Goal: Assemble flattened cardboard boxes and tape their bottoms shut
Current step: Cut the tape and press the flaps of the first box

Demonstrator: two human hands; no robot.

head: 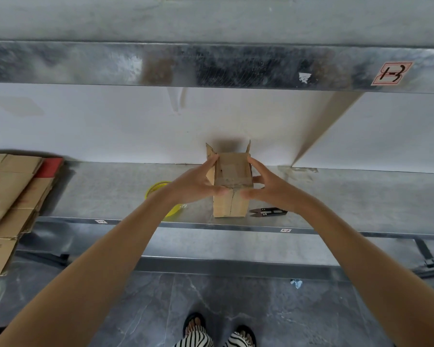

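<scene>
Both hands are clamped on one small cardboard box (232, 194), one on each side. The left hand (198, 182) lies against the box's left side with its fingers reaching up to the top edge and its thumb pressed on the face nearest the camera. The right hand (268, 186) mirrors it on the right side, fingers at the upper right corner and thumb on the same near face. The two thumbs point toward each other and do not touch.

The box stands on the metal shelf (110, 194), close to its front edge and out from the white wall behind. A seam runs vertically down the near face. At the top, one flap is folded flat, and two narrow flaps stand upright at the rear left and rear right corners.

Black thread snips (267, 211) lie on the shelf just right of the box, below the right wrist. A yellow tape roll (158, 187) lies left of the box, partly hidden by the left forearm. A stack of flattened cardboard boxes (10, 196) sits at the far left, with a red item (51, 167) at its rear edge. An upper shelf (211, 66) carries a red-bordered label (391, 73). Sandalled feet (194, 324) stand on grey floor (236, 296).
</scene>
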